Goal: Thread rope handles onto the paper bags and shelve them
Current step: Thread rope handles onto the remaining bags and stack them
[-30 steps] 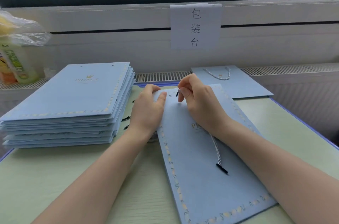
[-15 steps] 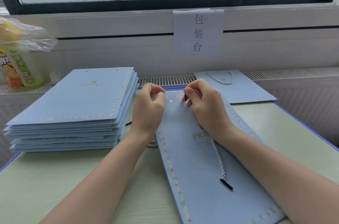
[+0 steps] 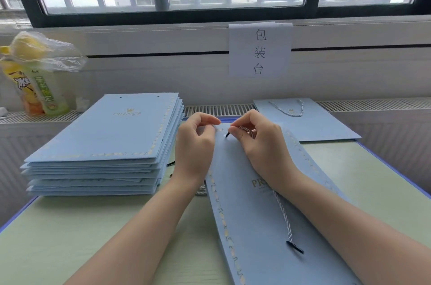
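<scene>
A flat light-blue paper bag (image 3: 251,226) lies lengthwise on the table in front of me. My right hand (image 3: 261,144) pinches a white twisted rope handle (image 3: 285,217) near its black tip, and that tip sits at a small hole near the bag's top edge. The rope trails under my wrist and down the bag to its other black tip (image 3: 295,247). My left hand (image 3: 196,142) grips the bag's top left corner with curled fingers.
A stack of several flat blue bags (image 3: 105,144) stands at the left. One bag with a rope handle (image 3: 303,119) lies on the radiator ledge behind. A drink bottle under a plastic bag (image 3: 35,84) stands far left. A paper sign (image 3: 260,49) hangs below the window.
The view has tilted upward. My right hand has brought the rope's black tip down to the hole near the bag's top edge. My left hand stays at the corner.
</scene>
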### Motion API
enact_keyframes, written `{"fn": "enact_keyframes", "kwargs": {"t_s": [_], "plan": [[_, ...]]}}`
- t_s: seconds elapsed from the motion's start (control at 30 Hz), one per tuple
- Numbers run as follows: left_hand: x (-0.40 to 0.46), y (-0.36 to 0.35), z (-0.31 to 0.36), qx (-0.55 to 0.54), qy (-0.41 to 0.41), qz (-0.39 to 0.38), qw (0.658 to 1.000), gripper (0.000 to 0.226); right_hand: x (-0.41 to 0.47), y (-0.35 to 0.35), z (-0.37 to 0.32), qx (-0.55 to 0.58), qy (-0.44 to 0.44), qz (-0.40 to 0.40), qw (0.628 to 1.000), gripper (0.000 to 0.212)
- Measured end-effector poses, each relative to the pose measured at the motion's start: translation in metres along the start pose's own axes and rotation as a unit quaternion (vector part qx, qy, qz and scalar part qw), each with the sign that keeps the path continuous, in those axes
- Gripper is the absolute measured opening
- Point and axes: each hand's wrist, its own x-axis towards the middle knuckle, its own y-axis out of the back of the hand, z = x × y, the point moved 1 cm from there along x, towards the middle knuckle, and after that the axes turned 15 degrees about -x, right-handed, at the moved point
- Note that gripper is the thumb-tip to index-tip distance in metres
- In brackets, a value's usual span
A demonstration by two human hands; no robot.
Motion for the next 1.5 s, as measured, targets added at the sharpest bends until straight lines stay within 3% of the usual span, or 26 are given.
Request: {"fn": "enact_keyframes", "kwargs": {"t_s": [0.3,0.53,0.67,0.77,0.9,1.0,1.1,1.33,1.5], "plan": [[-0.005,-0.002,0.007,0.025,-0.054,-0.029,0.998,0.028,-0.002,-0.004,-0.001,-0.069,0.083,0.074,0.991,0.012],[-0.003,-0.001,0.002,0.03,-0.077,-0.034,0.996,0.033,0.0,-0.008,0.001,-0.117,0.118,0.027,0.986,0.015],[0.0,0.002,-0.001,0.036,-0.091,-0.032,0.995,0.036,0.002,-0.005,0.004,-0.073,0.064,0.009,0.995,0.008],[0.003,0.005,0.001,0.026,-0.093,-0.036,0.995,0.035,0.002,-0.005,0.005,-0.069,0.028,-0.03,0.997,0.018],[0.011,0.007,0.005,-0.062,-0.012,0.001,0.998,0.03,0.003,-0.003,0.003,-0.079,0.026,-0.082,0.993,0.022],[0.015,0.008,0.001,-0.052,0.075,-0.003,0.996,0.059,0.0,-0.004,0.001,-0.085,0.073,-0.066,0.991,0.024],[0.012,0.007,-0.001,-0.002,0.072,-0.024,0.997,0.064,-0.001,-0.005,0.001,-0.097,0.096,-0.041,0.99,0.027],[0.011,0.009,0.002,-0.033,0.05,-0.046,0.997,0.068,-0.002,-0.004,0.001,-0.061,0.093,-0.044,0.993,0.015],[0.017,0.014,0.001,-0.043,0.079,-0.082,0.993,0.06,-0.004,-0.004,0.0,-0.054,0.096,-0.052,0.993,0.01]]}}
